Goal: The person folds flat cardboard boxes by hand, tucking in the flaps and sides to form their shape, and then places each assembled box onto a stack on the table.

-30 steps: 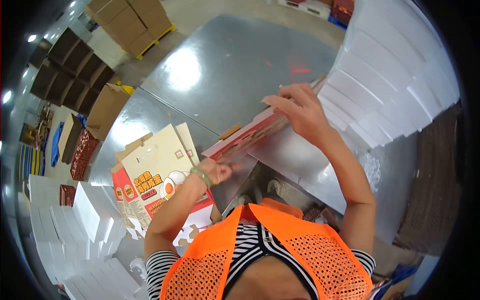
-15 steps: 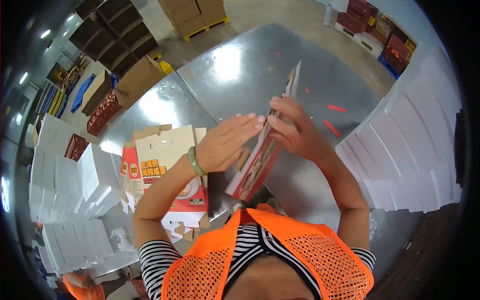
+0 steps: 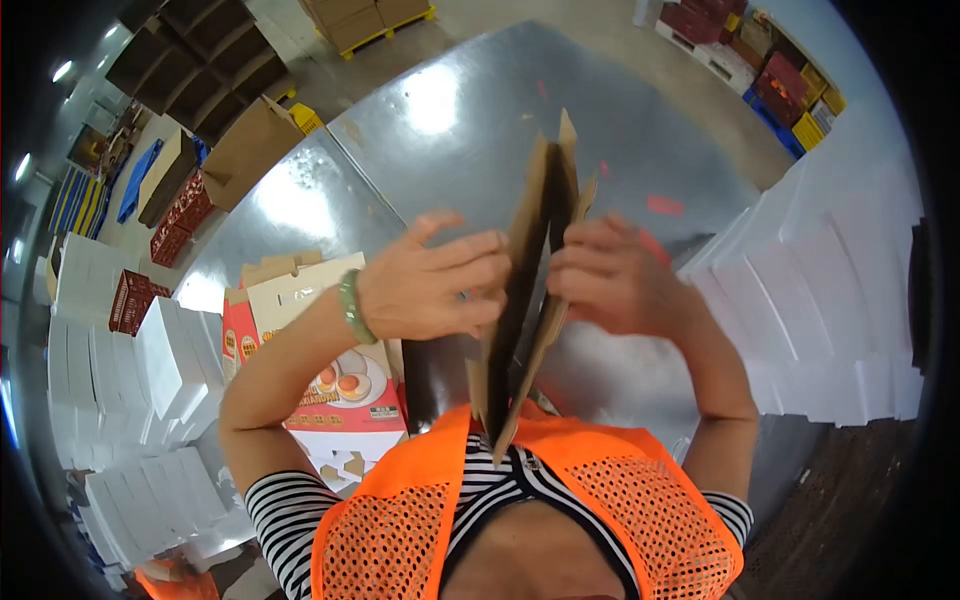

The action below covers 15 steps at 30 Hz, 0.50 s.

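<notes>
A cardboard box (image 3: pixel 548 315), partly unfolded, stands on edge between my hands, its brown inner faces spread into a narrow gap. My left hand (image 3: pixel 435 280), a green bangle on its wrist, holds the box's left panel with its fingertips. On the other side, my right hand (image 3: pixel 625 275) has its fingers curled onto the right panel; motion blurs it a little. To the left of the box, a flattened printed carton (image 3: pixel 375 400) in red and white lies on the metal table (image 3: pixel 440 170), partly covered by my left forearm.
White foam boxes (image 3: pixel 800 310) are stacked on the right, with more white boxes (image 3: pixel 175 350) on the left. Red scraps (image 3: pixel 664 205) lie on the table. Beyond its far left edge stand an open brown carton (image 3: pixel 250 150) and red crates (image 3: pixel 180 215).
The folded box has been turned and its panels spread apart, showing the brown inside. My hands have moved from its upper edge to opposite sides, farther apart.
</notes>
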Motion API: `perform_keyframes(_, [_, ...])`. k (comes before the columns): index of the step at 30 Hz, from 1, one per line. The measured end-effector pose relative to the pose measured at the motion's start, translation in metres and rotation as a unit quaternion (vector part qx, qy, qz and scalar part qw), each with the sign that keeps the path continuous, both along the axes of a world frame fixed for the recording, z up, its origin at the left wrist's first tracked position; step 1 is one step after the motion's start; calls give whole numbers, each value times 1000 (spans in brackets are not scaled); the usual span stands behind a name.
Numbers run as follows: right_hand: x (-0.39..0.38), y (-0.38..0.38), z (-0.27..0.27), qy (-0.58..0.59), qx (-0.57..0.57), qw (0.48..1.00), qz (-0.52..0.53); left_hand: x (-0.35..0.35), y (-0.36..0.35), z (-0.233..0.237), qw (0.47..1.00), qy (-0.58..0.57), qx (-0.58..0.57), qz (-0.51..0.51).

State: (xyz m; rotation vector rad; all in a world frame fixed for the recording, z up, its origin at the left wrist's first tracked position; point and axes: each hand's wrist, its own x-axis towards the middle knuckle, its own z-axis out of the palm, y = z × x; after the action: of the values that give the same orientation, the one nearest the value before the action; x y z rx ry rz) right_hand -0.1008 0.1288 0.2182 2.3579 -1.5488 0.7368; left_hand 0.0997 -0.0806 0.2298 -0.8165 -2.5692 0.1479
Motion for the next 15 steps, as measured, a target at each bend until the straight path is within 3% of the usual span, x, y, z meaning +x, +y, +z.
perform_keyframes(1, [-7,-1,9,-7,6,1000,-3,6,-6,11,995,-30,-87,32])
perform_keyframes(2, [-19,-1,19,0,17,1000,-17,10,-15,20,995,-32,-83,32])
perform_keyframes(4, [-35,1,22,16,26,999,-20,17,-36,33,963,-103,-208,139])
perform_keyframes(5, [-46,2,16,-44,37,993,-103,21,-45,31,961,-99,-209,148])
perform_keyframes(6, [-51,-1,10,-106,48,975,-187,24,-54,23,969,-132,-150,144])
perform_keyframes(7, [-50,-5,0,-108,47,976,-184,27,-59,12,972,-168,-88,137])
perform_keyframes(8, [-48,-9,-9,-82,56,973,-207,27,-60,1,959,-236,44,153])
perform_keyframes(9, [-47,-13,-14,-56,63,969,-232,25,-63,-4,958,-237,41,153])
perform_keyframes(11, [-27,-17,-12,-51,59,980,-184,18,-68,-10,942,-266,140,147])
perform_keyframes(12, [-20,-15,-11,-40,52,989,-135,16,-63,-10,943,-269,137,140])
perform_keyframes(15, [-21,0,-13,-82,-2,984,-156,20,-38,-4,951,-220,91,198])
